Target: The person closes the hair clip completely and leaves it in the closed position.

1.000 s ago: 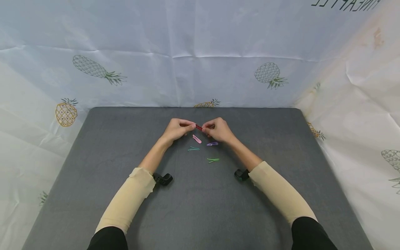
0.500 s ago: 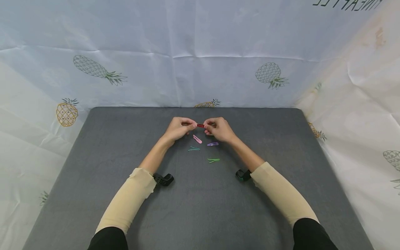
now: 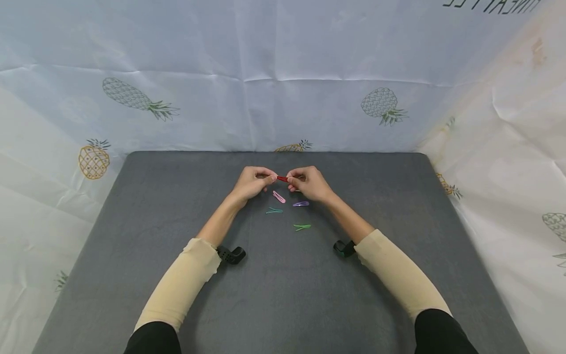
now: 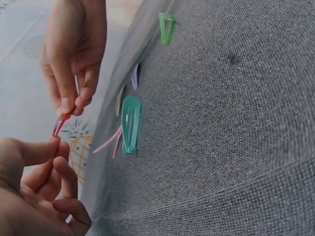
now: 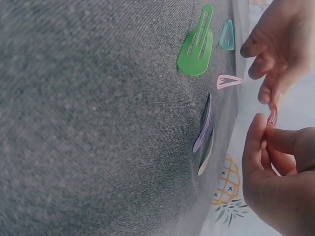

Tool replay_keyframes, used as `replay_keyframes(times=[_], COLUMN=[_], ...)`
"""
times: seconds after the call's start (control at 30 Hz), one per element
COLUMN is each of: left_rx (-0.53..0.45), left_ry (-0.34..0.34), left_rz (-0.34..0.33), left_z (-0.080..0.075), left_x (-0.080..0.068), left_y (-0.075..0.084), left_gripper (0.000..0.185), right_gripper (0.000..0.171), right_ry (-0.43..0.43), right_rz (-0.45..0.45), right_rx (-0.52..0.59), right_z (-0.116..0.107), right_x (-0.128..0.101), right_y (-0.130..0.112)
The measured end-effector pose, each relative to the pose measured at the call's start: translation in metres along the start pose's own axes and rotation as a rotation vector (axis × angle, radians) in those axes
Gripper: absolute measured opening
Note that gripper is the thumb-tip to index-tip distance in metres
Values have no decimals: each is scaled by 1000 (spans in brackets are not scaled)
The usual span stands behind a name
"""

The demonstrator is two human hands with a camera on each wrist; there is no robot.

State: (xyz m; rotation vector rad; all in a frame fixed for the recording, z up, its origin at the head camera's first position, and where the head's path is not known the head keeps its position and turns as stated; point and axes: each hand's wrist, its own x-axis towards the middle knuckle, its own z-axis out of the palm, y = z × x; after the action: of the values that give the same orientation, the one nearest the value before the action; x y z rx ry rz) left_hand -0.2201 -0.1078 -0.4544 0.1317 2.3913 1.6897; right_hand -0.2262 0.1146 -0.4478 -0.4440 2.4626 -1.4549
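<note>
A small red snap hair clip [image 3: 282,179] is stretched between both hands, raised over the far part of the table. The left hand [image 3: 250,184] pinches one end between thumb and index finger. At the opposite end, the thumb and index finger of the right hand [image 3: 309,183] pinch it too. In the left wrist view, the red clip [image 4: 60,125] shows two thin prongs between the fingertips. Just below the hands lie a pink hair clip [image 3: 279,196] and a purple one [image 3: 301,203]. A pale yellow clip [image 5: 206,155] shows near the right hand, largely covered by it from above.
Nearer the person are a teal hair clip [image 3: 274,210] and a green hair clip [image 3: 302,227], both with splayed parts. Everything lies on a grey cloth-covered table [image 3: 283,290]. Behind it hangs a white curtain [image 3: 283,49] with pineapple prints.
The red clip has turned from a slant to nearly level, and its right end rose slightly with the right hand. Both hands keep their pinch. The clips on the table stay put.
</note>
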Motion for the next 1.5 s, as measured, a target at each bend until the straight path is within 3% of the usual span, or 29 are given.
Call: replay_keyframes(times=[0.2, 0.63, 1.0, 1.3, 1.5], left_rx=[10, 135, 194, 200, 207], left_ry=[24, 80, 175, 219, 209], left_rz=[31, 197, 233, 238, 252], left_z=[2, 3, 5, 5, 4], left_x=[1, 5, 5, 3, 3], left_y=[-4, -13, -17, -17, -21], left_gripper=[20, 15, 14, 15, 16], right_gripper=[18, 17, 18, 22, 24], right_ry=[16, 84, 112, 114, 106], right_rz=[18, 42, 82, 98, 89], right_rx=[18, 137, 289, 295, 198], right_z=[1, 1, 0, 0, -2], right_x=[1, 3, 3, 5, 3], right_y=[2, 5, 4, 6, 4])
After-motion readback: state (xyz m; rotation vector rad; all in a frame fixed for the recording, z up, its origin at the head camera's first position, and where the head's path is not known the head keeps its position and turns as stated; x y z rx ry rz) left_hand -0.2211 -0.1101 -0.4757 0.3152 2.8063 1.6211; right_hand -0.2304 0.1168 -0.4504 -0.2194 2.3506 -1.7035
